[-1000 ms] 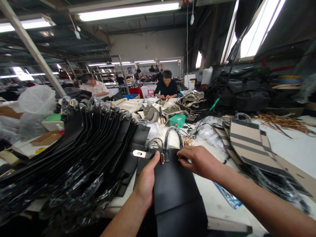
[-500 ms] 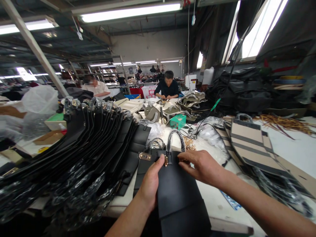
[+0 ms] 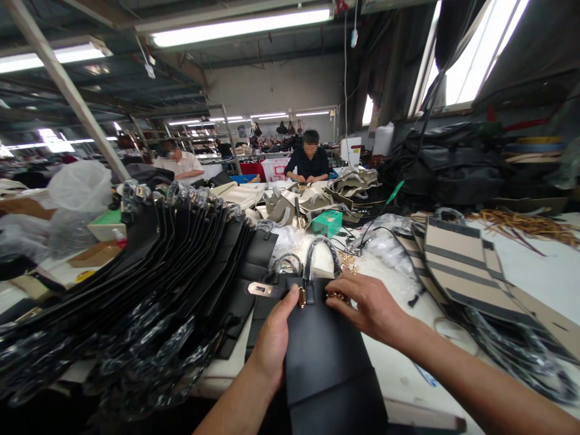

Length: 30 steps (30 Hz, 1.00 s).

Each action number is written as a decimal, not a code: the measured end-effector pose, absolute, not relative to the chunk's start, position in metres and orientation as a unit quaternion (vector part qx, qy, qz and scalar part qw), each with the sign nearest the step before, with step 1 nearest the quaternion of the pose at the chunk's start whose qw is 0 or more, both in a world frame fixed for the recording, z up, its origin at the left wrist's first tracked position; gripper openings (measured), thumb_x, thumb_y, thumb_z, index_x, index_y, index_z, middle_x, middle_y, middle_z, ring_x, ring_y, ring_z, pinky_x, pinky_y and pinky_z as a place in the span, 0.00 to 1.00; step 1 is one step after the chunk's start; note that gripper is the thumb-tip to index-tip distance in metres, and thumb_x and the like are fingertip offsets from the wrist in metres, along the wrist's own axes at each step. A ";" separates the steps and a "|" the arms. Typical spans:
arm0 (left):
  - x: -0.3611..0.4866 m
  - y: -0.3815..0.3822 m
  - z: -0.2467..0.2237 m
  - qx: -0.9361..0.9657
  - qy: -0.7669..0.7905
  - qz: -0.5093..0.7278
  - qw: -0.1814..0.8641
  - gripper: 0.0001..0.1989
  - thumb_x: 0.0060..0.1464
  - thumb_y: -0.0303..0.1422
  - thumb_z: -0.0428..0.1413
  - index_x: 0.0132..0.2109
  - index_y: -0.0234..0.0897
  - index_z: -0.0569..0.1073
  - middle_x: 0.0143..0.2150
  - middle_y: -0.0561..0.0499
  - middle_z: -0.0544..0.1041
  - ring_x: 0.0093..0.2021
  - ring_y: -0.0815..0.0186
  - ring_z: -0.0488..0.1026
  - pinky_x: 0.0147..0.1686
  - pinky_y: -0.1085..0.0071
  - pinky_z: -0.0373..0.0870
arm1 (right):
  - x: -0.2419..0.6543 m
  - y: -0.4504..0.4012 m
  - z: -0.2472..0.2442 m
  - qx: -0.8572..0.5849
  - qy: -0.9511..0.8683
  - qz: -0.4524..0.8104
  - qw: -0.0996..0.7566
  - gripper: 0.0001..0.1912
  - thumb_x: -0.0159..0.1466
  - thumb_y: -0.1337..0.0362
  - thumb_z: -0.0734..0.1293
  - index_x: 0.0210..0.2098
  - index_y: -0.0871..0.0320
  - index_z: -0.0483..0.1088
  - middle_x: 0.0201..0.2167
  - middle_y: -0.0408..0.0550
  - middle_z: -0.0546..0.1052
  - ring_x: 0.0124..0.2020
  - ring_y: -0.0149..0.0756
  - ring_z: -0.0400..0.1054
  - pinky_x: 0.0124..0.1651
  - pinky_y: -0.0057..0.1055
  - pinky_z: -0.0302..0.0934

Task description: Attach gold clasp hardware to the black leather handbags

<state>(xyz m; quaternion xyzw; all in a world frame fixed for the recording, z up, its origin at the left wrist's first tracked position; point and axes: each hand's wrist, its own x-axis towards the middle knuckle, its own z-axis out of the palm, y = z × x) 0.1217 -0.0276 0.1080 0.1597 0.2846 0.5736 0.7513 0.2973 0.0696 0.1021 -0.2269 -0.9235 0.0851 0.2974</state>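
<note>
Your left hand (image 3: 272,344) pinches the bag (image 3: 333,362), near centre, by its left edge; hold it taut for your right hand (image 3: 371,302), top right, whose curled fingers' grip I cannot tell.

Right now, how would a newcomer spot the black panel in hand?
Start at the large stack of black bag pieces on the left. To its right, at the near edge of the white table, look between the left hand and right hand. What sets that black panel apart is the left hand clasping its edge, right beside a gold fitting.
</note>
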 end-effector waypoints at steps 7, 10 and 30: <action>0.123 -0.030 0.103 0.174 0.315 0.578 0.732 0.23 0.59 0.43 0.55 0.56 0.32 0.74 0.39 0.41 0.83 0.43 0.51 0.80 0.50 0.56 0.71 | 0.304 0.067 0.109 -0.219 -0.919 0.147 0.294 0.07 0.69 0.61 0.64 0.39 0.55 0.72 0.36 0.48 0.75 0.36 0.34 0.69 0.39 0.28 0.60; 0.126 -0.031 0.102 0.179 0.318 0.584 0.725 0.23 0.59 0.42 0.56 0.56 0.31 0.74 0.38 0.41 0.83 0.43 0.50 0.80 0.50 0.56 0.71 | 0.305 0.065 0.111 -0.212 -0.936 0.106 0.258 0.08 0.70 0.61 0.61 0.38 0.55 0.72 0.35 0.47 0.75 0.37 0.35 0.69 0.38 0.28 0.58; 0.128 -0.020 0.091 0.236 0.343 0.630 0.656 0.21 0.52 0.41 0.63 0.46 0.27 0.80 0.39 0.37 0.83 0.51 0.44 0.76 0.58 0.51 0.65 | 0.296 0.051 0.084 -0.270 -0.902 0.064 0.332 0.13 0.72 0.62 0.57 0.42 0.51 0.74 0.33 0.47 0.76 0.33 0.34 0.71 0.36 0.27 0.61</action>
